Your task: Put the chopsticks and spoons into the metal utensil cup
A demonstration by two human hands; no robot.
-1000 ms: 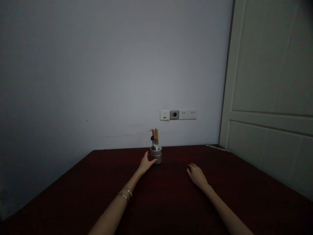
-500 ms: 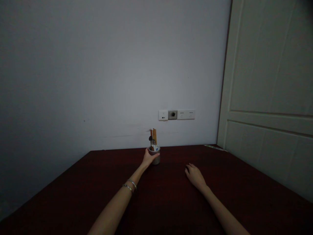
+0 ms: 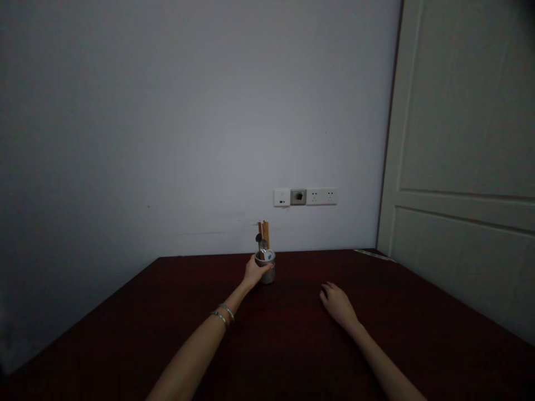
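Observation:
My left hand [image 3: 253, 272] is wrapped round the left side of a grey utensil holder [image 3: 268, 275], which stands upright on the dark red table [image 3: 292, 334]. Its thumb lies across the front and the other fingers are hidden behind. Out of the holder rise wooden chopsticks [image 3: 266, 234], metal spoons [image 3: 258, 238] and a white spoon with a blue mark [image 3: 270, 255]. To the right, apart from the holder, my right hand [image 3: 337, 303] rests palm down on the table, its fingers loosely bent and slightly apart, with nothing in it.
Behind the table is a pale wall [image 3: 209, 139] with a row of sockets [image 3: 321, 196]. A light panelled door [image 3: 463, 167] stands along the right side. A thin pale strip [image 3: 373, 254] lies at the table's back right edge.
The whole view has shifted slightly, so things appear a little further right and lower. My left hand keeps its hold on the holder; my right hand stays resting on the table.

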